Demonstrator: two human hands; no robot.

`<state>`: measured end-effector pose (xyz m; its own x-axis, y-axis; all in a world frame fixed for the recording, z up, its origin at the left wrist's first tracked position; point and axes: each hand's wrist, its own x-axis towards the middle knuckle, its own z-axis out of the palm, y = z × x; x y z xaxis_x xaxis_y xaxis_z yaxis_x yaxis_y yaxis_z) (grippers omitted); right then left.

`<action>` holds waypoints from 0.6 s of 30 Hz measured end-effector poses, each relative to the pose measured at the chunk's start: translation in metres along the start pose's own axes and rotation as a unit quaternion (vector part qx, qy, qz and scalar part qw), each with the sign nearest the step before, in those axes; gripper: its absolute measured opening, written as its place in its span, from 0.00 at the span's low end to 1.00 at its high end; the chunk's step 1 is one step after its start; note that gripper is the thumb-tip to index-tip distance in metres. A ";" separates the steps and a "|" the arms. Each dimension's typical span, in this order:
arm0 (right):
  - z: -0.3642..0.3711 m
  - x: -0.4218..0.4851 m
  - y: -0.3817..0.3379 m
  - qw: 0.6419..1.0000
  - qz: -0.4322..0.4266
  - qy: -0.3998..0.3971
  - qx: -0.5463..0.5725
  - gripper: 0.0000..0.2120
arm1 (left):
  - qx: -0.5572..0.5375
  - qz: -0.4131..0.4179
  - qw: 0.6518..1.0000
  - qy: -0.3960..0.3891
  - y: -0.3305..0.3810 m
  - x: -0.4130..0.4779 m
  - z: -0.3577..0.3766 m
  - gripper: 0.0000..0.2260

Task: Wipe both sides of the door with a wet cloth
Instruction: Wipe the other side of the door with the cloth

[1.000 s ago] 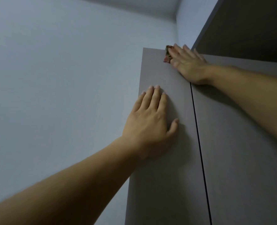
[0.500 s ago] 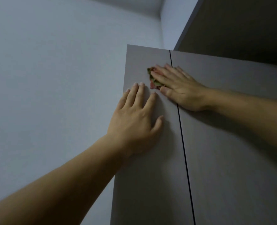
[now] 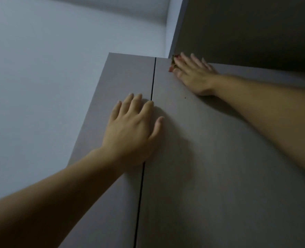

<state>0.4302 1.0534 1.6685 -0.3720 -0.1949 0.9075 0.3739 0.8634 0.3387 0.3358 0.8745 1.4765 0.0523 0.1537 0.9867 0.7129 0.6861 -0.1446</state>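
The step in hand looks like wiping the front side of the door [image 3: 219,158], up by its top edge. The right hand [image 3: 193,76] lies flat with straight fingers and presses the cloth [image 3: 172,64] onto the door; it does not curl round it. Only a small red and green bit of the cloth peeks out past the fingertips, and the rest hides under the hand. The cloth sits in the top left corner of the door, near the thin dark gap [image 3: 152,77] between the 2 panels and just under the dark upper part [image 3: 246,29]. The left hand [image 3: 132,129] is flat too, with straight fingers, and holds nothing. It rests lower down, across the gap, mostly on the left panel [image 3: 123,77]. I think it steadies the door. The next move, I guess, is to slide the cloth down or sideways with the same flat push, so that no strip gets missed. The back side is not in view, so the door would have to swing open for that. The door looks smooth, flat and grey-brown, with 1 tiny dark speck [image 3: 185,97] below the right hand. The light is dim, so I cannot tell which parts are wet.
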 end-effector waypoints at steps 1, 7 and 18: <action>0.000 0.001 0.001 1.000 0.012 0.008 0.004 0.30 | 0.008 -0.001 1.000 -0.009 0.009 0.003 0.004 0.33; 0.033 -0.053 0.000 0.980 -0.197 0.024 0.012 0.36 | 0.061 -0.022 0.997 -0.045 0.024 0.005 0.013 0.36; 0.037 -0.092 0.011 0.977 -0.212 0.026 0.012 0.35 | 0.093 -0.037 0.993 -0.069 0.031 0.002 0.005 0.36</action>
<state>0.4372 1.0981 1.5800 -0.4448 -0.5603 0.6987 0.1758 0.7103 0.6816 0.3547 0.8996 1.4732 -0.1003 0.1846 0.9777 0.5686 0.8170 -0.0960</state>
